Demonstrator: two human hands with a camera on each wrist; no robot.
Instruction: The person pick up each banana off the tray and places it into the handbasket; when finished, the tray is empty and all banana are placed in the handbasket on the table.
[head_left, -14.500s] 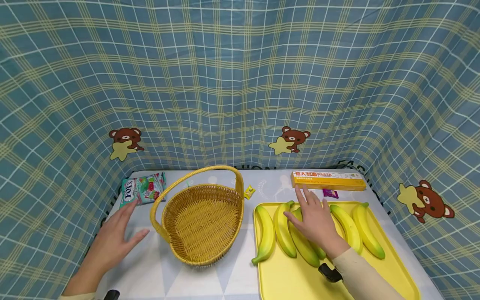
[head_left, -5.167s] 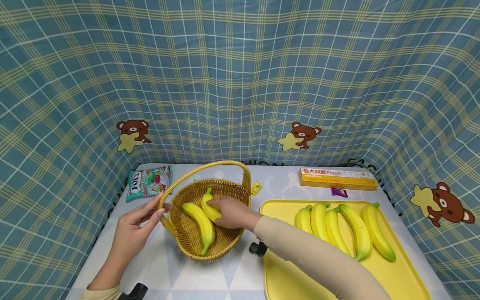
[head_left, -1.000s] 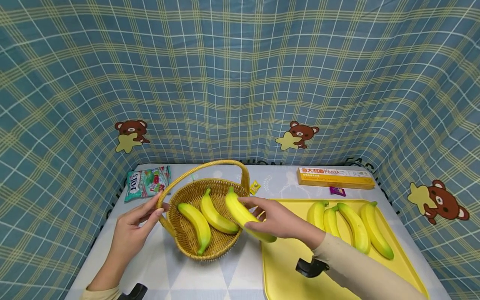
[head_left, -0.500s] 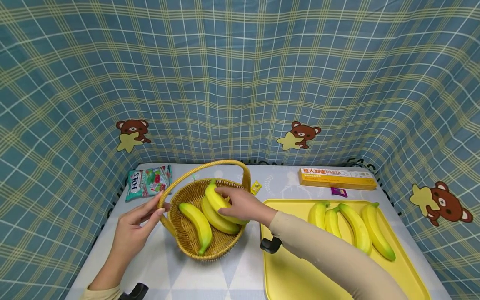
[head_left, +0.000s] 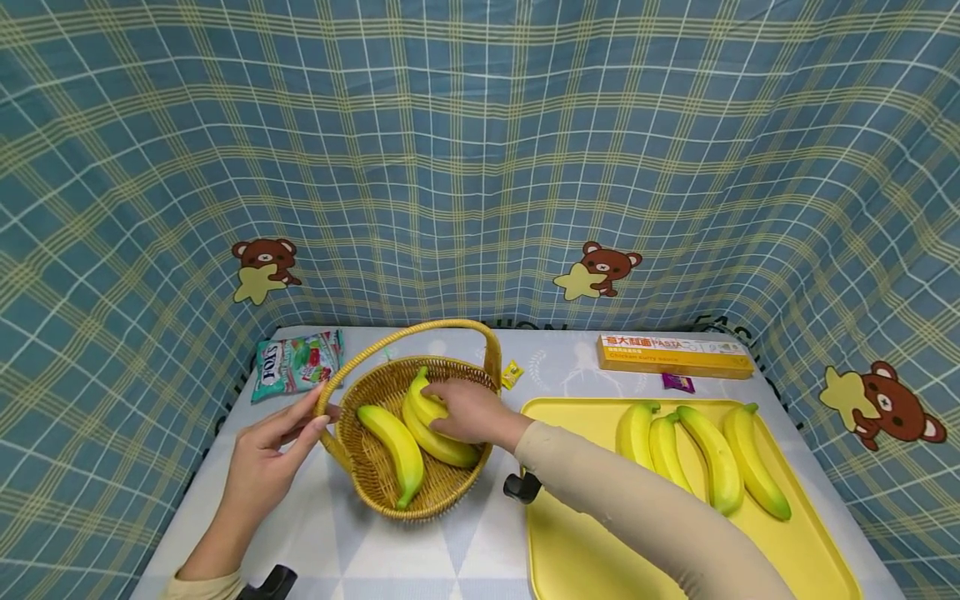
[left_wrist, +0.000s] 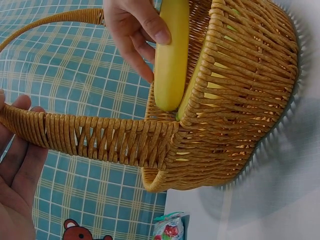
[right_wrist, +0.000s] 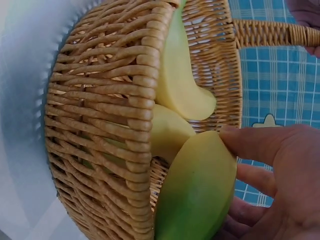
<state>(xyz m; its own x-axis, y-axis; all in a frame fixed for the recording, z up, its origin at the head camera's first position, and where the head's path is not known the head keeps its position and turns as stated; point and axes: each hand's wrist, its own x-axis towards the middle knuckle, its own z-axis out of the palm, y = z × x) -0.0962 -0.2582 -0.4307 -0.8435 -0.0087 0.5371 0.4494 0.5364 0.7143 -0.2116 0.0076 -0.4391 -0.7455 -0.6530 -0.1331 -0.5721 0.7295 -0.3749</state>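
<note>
A wicker basket with an arched handle stands left of the tray. My left hand holds the handle's left side, thumb and fingers around it. Inside the basket, my right hand grips a banana between thumb and fingers. That banana lies over or against a second banana; whether it rests there is unclear. A third banana lies along the basket's left side. In the left wrist view, the held banana slants down at the rim.
Several bananas lie in the yellow tray at right. Behind it are a pasta box and a purple wrapped sweet. A yellow sweet sits beside the basket, and a green candy bag lies back left.
My right hand has carried a banana leftward from the basket's right rim and lowered it onto the bananas inside. Earlier the basket was empty; the tray holds fewer bananas. My left hand stays on the handle.
</note>
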